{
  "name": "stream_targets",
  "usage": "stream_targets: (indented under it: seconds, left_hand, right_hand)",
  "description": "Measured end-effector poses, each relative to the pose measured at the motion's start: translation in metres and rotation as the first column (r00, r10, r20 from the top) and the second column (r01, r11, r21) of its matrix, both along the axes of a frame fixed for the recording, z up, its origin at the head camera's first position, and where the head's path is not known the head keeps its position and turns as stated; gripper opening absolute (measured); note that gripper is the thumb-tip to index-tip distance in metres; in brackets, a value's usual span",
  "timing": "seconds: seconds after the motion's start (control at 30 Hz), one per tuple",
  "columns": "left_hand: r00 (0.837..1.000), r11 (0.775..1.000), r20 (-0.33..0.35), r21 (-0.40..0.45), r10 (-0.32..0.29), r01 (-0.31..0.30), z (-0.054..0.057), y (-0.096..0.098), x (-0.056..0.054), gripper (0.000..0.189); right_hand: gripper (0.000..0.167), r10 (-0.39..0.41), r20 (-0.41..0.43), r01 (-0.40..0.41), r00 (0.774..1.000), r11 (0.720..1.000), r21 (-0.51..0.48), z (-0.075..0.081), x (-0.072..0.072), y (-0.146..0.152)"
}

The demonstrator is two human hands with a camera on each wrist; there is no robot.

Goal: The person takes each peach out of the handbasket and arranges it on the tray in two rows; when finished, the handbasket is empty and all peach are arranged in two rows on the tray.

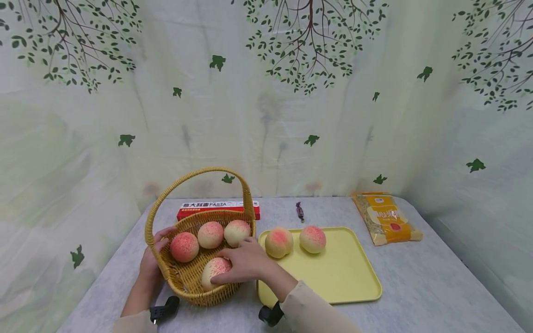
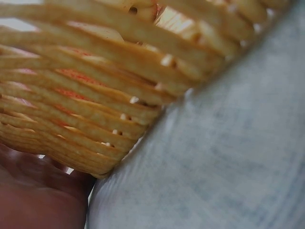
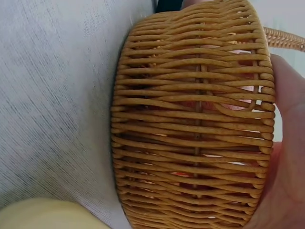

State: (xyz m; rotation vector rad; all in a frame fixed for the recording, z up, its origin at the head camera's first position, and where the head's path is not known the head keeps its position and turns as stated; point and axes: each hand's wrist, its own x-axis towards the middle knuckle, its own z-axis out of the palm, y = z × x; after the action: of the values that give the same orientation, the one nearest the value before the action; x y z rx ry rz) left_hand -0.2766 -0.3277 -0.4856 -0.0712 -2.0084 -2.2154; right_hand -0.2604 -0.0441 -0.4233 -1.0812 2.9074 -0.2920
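A wicker basket point(image 1: 208, 298) with a tall arched handle stands on the table, with peaches inside it. Three lie toward its back: a redder peach point(image 1: 184, 247), a pale pink peach point(image 1: 210, 235) and a whitish peach point(image 1: 237, 232). My left hand point(image 1: 153, 259) grips the basket's left side at the rim; its palm lies against the weave in the left wrist view. Reaching over the right rim, my right hand point(image 1: 250, 261) holds a speckled peach point(image 1: 212, 273) in the basket's front part, thumb and fingers around it. The basket wall hides that peach in the right wrist view.
Right of the basket lies a yellow tray point(image 1: 333, 282) bearing a yellowish peach point(image 1: 279, 243) and a pink-topped peach point(image 1: 312, 239). Behind stand a red-and-white pasta box point(image 1: 250, 210) and a small purple wrapped candy point(image 1: 300, 212). An orange food bag point(image 1: 387, 218) lies at back right.
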Motion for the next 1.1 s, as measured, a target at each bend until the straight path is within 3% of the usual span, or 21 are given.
stream_targets:
  seconds: [0.23, 0.53, 0.77, 0.9, 1.1]
  left_hand:
    - [1.0, 1.0, 0.008, -0.008, 0.008, -0.008, -0.001, -0.0001, 0.0001, 0.043]
    - [0.999, 1.0, -0.05, 0.005, -0.016, 0.016, -0.0027, -0.0002, 0.0005, 0.042]
    - [1.0, 1.0, -0.004, -0.022, 0.004, -0.004, 0.0, -0.0005, 0.0004, 0.045]
    - [1.0, 1.0, -0.008, -0.026, 0.004, -0.004, -0.0017, -0.0018, 0.0003, 0.047]
    - [0.996, 1.0, -0.087, 0.008, -0.027, 0.028, -0.0058, -0.0038, -0.0017, 0.045]
  right_hand:
    - [0.06, -0.036, 0.015, 0.038, 0.999, 0.994, -0.106, -0.0017, 0.0035, 0.0003]
    - [0.059, -0.056, 0.099, 0.082, 0.994, 0.954, -0.288, -0.0038, 0.0032, 0.0013]
    - [0.055, -0.014, 0.191, 0.088, 0.982, 0.917, -0.388, -0.0033, 0.0017, 0.0037]
    - [0.056, -0.009, 0.261, 0.127, 0.965, 0.889, -0.441, -0.0021, 0.001, 0.0048]
    - [0.06, -0.003, 0.374, 0.212, 0.927, 0.828, -0.519, 0.0016, 0.0009, 0.0085]
